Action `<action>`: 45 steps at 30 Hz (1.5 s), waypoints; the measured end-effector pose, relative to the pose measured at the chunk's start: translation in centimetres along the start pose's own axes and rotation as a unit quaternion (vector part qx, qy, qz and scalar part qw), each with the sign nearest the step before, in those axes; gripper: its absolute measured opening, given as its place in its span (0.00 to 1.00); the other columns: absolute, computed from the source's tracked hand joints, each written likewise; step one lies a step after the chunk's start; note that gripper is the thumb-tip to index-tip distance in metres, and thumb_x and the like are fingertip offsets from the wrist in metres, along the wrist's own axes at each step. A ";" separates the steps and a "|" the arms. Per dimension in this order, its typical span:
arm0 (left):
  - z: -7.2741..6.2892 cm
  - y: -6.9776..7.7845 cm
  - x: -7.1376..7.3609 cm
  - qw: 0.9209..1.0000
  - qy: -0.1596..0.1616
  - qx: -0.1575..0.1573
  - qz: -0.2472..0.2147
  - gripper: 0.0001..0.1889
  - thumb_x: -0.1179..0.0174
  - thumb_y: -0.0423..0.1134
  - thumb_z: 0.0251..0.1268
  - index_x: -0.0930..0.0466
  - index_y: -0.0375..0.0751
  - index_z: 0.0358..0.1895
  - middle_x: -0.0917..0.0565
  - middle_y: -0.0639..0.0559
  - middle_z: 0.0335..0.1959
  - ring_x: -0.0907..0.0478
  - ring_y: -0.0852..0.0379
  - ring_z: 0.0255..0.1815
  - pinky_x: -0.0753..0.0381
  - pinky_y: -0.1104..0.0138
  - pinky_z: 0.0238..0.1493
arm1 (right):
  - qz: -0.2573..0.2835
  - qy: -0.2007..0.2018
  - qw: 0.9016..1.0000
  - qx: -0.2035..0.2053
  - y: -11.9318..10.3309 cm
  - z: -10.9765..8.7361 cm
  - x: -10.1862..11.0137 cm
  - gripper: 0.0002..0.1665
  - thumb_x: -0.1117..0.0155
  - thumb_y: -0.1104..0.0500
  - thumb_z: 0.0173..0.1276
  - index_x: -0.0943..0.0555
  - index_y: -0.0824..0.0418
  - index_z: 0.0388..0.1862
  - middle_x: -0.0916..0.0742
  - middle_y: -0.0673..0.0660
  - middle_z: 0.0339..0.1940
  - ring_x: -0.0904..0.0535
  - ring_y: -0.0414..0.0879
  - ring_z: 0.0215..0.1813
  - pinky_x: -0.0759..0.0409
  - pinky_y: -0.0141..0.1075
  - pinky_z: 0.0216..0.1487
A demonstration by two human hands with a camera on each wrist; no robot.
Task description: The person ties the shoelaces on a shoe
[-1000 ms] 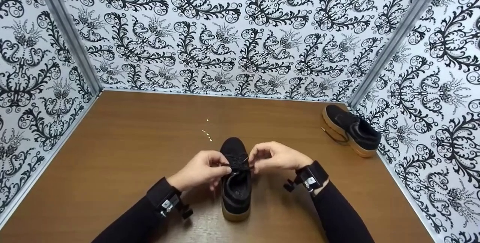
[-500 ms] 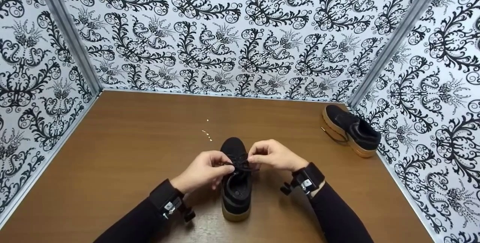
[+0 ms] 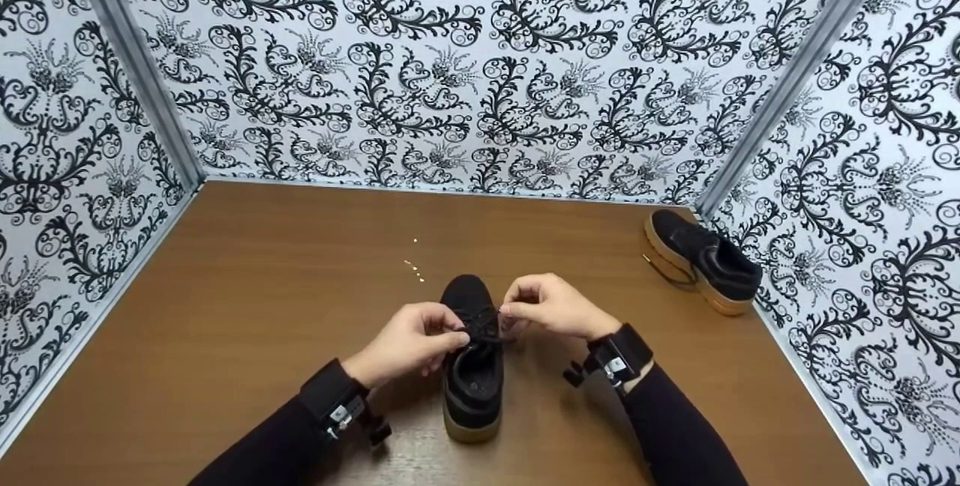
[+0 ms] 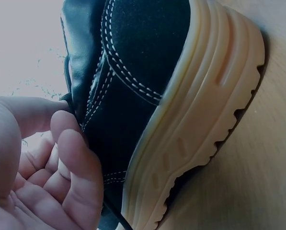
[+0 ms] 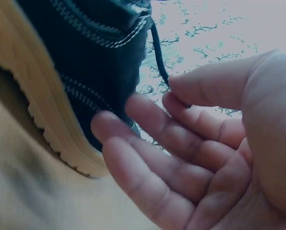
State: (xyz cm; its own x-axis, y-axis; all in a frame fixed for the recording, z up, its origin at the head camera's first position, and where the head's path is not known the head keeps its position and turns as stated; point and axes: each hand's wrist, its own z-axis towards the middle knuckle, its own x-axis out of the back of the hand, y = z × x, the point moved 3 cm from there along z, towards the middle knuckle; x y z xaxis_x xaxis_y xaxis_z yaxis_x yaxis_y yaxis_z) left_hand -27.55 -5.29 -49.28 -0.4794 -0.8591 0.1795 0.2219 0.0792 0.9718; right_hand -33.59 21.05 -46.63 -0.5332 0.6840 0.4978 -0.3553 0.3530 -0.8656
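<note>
A black lace-up shoe [image 3: 472,388] with a tan sole stands in the middle of the table, its toe pointing away from me. My left hand [image 3: 409,343] is at the left of the lacing, and its thumb and forefinger pinch a black shoelace [image 4: 67,76]. On the other side, my right hand [image 3: 555,306] holds the other lace end [image 5: 158,52] between thumb and forefinger, with the remaining fingers loosely bent next to the shoe. In the right wrist view that lace runs from the shoe's top to the fingertips. The fingers partly hide the lacing.
A second black shoe [image 3: 705,261] lies at the table's far right corner, a loose lace [image 3: 667,273] beside it. Small bright specks [image 3: 415,270] show on the brown table [image 3: 262,306] beyond the left hand. Patterned walls [image 3: 450,81] enclose the back and sides.
My right hand first came in toward the lacing, then drew slightly up and right with the lace end. The left hand shifted a little to the right, still pinching its lace. The shoe stayed put.
</note>
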 end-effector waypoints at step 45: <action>-0.1 -0.4 0.4 0.978 -0.084 0.035 -0.188 0.20 0.41 0.38 0.88 0.29 0.15 0.51 0.15 0.47 0.33 0.20 0.60 0.22 0.20 0.70 0.19 | 0.121 -0.157 0.973 0.115 -1.1 -0.5 -0.3 0.15 0.46 0.71 0.85 0.17 0.75 0.37 0.12 0.71 0.34 0.13 0.58 0.40 0.12 0.42 0.50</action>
State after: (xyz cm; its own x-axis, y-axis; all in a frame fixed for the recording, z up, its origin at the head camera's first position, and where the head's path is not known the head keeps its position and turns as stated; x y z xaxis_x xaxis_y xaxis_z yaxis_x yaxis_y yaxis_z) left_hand -27.73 -5.77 -49.65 -0.6501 -0.7393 -0.1756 -0.0529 -0.1865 0.9810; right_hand -32.70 20.79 -45.86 -0.8181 0.4873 0.3052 -0.3340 0.0293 -0.9421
